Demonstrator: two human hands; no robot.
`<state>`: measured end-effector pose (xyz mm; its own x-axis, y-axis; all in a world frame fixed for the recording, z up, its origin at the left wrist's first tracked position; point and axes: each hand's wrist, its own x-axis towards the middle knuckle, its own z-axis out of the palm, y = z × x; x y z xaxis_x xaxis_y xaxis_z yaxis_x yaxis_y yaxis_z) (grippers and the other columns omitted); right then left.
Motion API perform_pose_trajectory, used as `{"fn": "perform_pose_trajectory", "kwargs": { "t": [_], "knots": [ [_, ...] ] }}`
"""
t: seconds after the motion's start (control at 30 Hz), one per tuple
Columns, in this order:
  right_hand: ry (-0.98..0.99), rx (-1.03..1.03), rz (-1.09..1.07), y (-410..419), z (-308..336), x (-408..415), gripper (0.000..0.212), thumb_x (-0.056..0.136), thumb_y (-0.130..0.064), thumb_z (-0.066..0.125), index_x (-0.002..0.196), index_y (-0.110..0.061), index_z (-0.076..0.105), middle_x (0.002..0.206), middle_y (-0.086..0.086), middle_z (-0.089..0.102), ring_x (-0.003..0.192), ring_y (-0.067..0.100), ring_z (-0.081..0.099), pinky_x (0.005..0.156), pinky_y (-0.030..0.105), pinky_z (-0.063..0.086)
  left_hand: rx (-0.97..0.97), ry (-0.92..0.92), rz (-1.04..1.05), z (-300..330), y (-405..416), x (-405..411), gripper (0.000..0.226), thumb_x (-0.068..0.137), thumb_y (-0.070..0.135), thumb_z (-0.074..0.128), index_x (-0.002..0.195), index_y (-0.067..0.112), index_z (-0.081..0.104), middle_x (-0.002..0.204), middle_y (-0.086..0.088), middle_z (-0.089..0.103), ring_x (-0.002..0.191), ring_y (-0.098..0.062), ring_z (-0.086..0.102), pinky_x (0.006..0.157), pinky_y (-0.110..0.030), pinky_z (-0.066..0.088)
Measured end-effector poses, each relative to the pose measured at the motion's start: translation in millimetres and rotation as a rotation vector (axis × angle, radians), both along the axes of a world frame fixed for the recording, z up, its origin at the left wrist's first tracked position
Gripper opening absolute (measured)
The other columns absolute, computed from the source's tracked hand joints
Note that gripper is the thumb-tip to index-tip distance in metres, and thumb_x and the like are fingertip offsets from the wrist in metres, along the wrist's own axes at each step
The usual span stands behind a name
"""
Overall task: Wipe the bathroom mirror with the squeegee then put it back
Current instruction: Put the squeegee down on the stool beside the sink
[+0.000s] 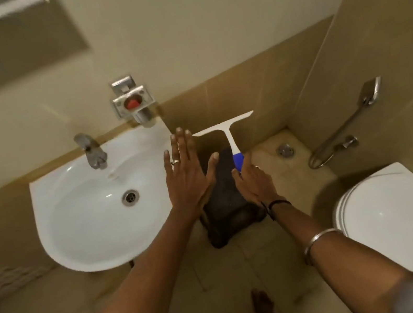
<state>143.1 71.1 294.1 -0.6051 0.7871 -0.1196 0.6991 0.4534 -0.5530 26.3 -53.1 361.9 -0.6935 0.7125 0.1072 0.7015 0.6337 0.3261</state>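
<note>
The squeegee (226, 132) has a white blade and neck and a blue handle. It points away from me, with its blade close to the beige wall tiles, above a dark stool (225, 208). My right hand (252, 181) grips the blue end of the handle between thumb and fingers. My left hand (185, 176) is flat and open with fingers spread. It hovers over the right rim of the white sink (52, 211) and holds nothing. The mirror (2, 54) shows blurred at the top left.
A chrome tap (91, 151) stands at the back of the sink. A metal soap holder (134, 103) with something red in it is fixed to the wall. A white toilet (393, 220) is at the right, and a hand sprayer with hose (346, 126) hangs on the right wall. My bare feet (262, 309) are below.
</note>
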Motion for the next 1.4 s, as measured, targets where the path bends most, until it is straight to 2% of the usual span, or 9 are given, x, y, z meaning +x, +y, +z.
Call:
{"fn": "perform_pose_trajectory", "kwargs": {
  "t": [0.17, 0.37, 0.5, 0.57, 0.67, 0.73, 0.87, 1.17, 1.4],
  "knots": [
    [-0.131, -0.111, 0.092, 17, -81, 9, 0.063, 0.101, -0.040, 0.044, 0.147, -0.011, 0.013, 0.105, 0.014, 0.066, 0.088, 0.028, 0.066, 0.075, 0.039, 0.048, -0.052, -0.103, -0.004, -68, 20, 23, 0.087, 0.107, 0.069, 0.025, 0.172, 0.015, 0.000, 0.181, -0.004, -0.008, 0.167, -0.020, -0.008, 0.136, -0.044, 0.005],
    [-0.233, -0.229, 0.163, 35, -166, 5, 0.066, 0.102, -0.052, 0.033, 0.149, -0.009, 0.014, 0.125, 0.017, 0.062, 0.105, 0.032, 0.064, 0.093, 0.047, 0.049, -0.105, -0.188, -0.022, -158, 31, 42, 0.088, 0.108, 0.068, 0.027, 0.171, 0.018, -0.008, 0.180, -0.002, -0.014, 0.166, -0.016, -0.014, 0.136, -0.042, 0.004],
    [-0.273, -0.238, 0.238, 51, -215, -3, 0.078, 0.100, -0.040, 0.046, 0.153, -0.002, 0.003, 0.130, 0.021, 0.058, 0.112, 0.035, 0.062, 0.099, 0.051, 0.048, -0.135, -0.235, -0.019, -214, 37, 46, 0.089, 0.107, 0.068, 0.028, 0.170, 0.018, -0.011, 0.179, -0.002, -0.017, 0.166, -0.017, -0.015, 0.136, -0.041, 0.002],
    [-0.264, -0.225, 0.240, 57, -236, -8, 0.079, 0.099, -0.036, 0.053, 0.152, -0.002, 0.005, 0.126, 0.020, 0.060, 0.108, 0.034, 0.064, 0.095, 0.047, 0.050, -0.158, -0.246, -0.006, -237, 39, 41, 0.090, 0.106, 0.070, 0.026, 0.170, 0.018, -0.011, 0.178, -0.002, -0.018, 0.166, -0.018, -0.015, 0.136, -0.041, 0.000],
    [-0.249, -0.249, 0.210, 63, -266, -22, 0.072, 0.100, -0.041, 0.051, 0.149, -0.007, 0.011, 0.116, 0.014, 0.062, 0.101, 0.030, 0.066, 0.081, 0.038, 0.046, -0.175, -0.261, 0.041, -266, 42, 28, 0.092, 0.104, 0.071, 0.021, 0.170, 0.018, -0.013, 0.178, -0.003, -0.019, 0.165, -0.018, -0.015, 0.136, -0.043, 0.001],
    [-0.257, -0.264, 0.194, 67, -283, -32, 0.068, 0.100, -0.041, 0.050, 0.148, -0.009, 0.013, 0.119, 0.012, 0.062, 0.103, 0.028, 0.066, 0.085, 0.039, 0.048, -0.180, -0.265, 0.072, -280, 45, 18, 0.092, 0.104, 0.071, 0.020, 0.169, 0.018, -0.015, 0.178, -0.003, -0.020, 0.165, -0.018, -0.015, 0.136, -0.044, 0.000],
    [-0.237, -0.268, 0.189, 70, -307, -47, 0.064, 0.101, -0.037, 0.048, 0.148, -0.009, 0.015, 0.120, 0.015, 0.063, 0.102, 0.027, 0.066, 0.096, 0.046, 0.050, -0.184, -0.275, 0.149, -302, 50, -3, 0.090, 0.107, 0.067, 0.025, 0.169, 0.016, -0.016, 0.178, -0.004, -0.020, 0.166, -0.019, -0.014, 0.136, -0.045, -0.001],
    [-0.177, -0.267, 0.184, 86, -332, -61, 0.049, 0.100, -0.035, 0.047, 0.137, -0.015, 0.023, 0.114, 0.013, 0.064, 0.092, 0.026, 0.065, 0.089, 0.046, 0.052, -0.189, -0.290, 0.229, -337, 53, -26, 0.090, 0.107, 0.067, 0.025, 0.170, 0.015, -0.015, 0.179, -0.003, -0.018, 0.167, -0.019, -0.010, 0.133, -0.044, -0.004],
    [-0.213, -0.272, 0.207, 91, -338, -61, 0.061, 0.100, -0.040, 0.047, 0.147, -0.014, 0.018, 0.133, 0.015, 0.056, 0.110, 0.030, 0.062, 0.097, 0.049, 0.045, -0.257, -0.252, 0.214, -353, 56, -30, 0.093, 0.105, 0.071, 0.022, 0.169, 0.016, -0.018, 0.178, -0.004, -0.023, 0.166, -0.021, -0.015, 0.133, -0.046, -0.006]
  ]
}}
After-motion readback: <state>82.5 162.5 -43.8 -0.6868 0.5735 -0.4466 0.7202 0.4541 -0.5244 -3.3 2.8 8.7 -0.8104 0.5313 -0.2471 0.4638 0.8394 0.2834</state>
